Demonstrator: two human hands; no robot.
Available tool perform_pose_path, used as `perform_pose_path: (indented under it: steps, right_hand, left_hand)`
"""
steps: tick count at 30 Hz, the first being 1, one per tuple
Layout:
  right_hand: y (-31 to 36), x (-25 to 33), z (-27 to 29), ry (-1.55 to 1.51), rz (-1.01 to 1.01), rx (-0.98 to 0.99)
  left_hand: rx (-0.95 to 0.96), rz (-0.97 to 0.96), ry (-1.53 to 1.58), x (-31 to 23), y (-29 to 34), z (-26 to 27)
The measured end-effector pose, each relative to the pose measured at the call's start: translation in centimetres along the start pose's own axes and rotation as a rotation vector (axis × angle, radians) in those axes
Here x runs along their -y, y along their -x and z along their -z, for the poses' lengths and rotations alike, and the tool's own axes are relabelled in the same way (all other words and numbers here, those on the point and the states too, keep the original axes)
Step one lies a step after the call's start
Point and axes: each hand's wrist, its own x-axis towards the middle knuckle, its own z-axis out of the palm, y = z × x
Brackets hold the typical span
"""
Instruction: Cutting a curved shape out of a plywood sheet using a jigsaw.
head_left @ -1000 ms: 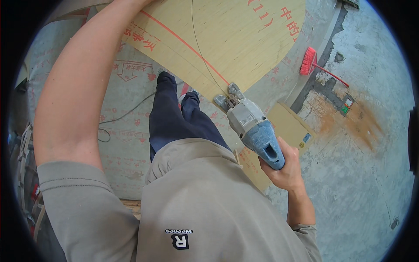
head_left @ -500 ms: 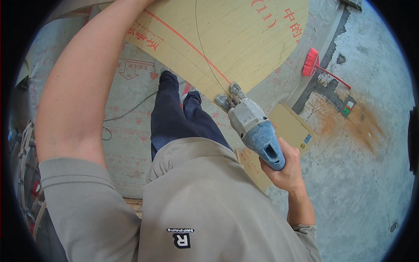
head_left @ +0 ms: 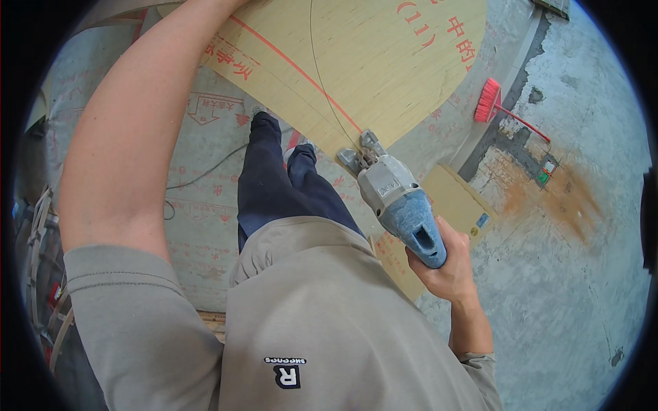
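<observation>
Holding a power tool (head_left: 399, 199), the right grip (head_left: 449, 267) partly hides a panel (head_left: 458, 197), broom (head_left: 488, 101) beyond; left grip unseen.

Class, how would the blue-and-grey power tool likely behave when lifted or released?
The power tool is probably rigid and rather heavy for its size, given its bulky, hard-looking housing. It may tip handle-first if the right hand lets go, since its body extends well beyond the pale board.
</observation>
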Motion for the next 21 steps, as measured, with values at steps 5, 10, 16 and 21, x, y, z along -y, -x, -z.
perform_pose_path:
  steps: [5,10,16,21]
  right_hand:
    - [-0.02,0.18,0.10,-0.010,-0.003,-0.001]
    - [-0.01,0.11,0.07,0.003,0.013,-0.016]
    - [0.07,0.23,0.01,0.002,-0.007,-0.016]
    - [0.06,0.40,0.12,-0.015,-0.016,-0.012]
  left_hand:
    - [-0.001,-0.001,0.001,-0.04,-0.06,0.05]
    - [-0.010,0.003,0.006,-0.09,-0.02,0.05]
    - [-0.003,0.010,-0.007,-0.19,-0.05,0.12]
    - [-0.005,0.006,-0.003,-0.06,-0.08,0.11]
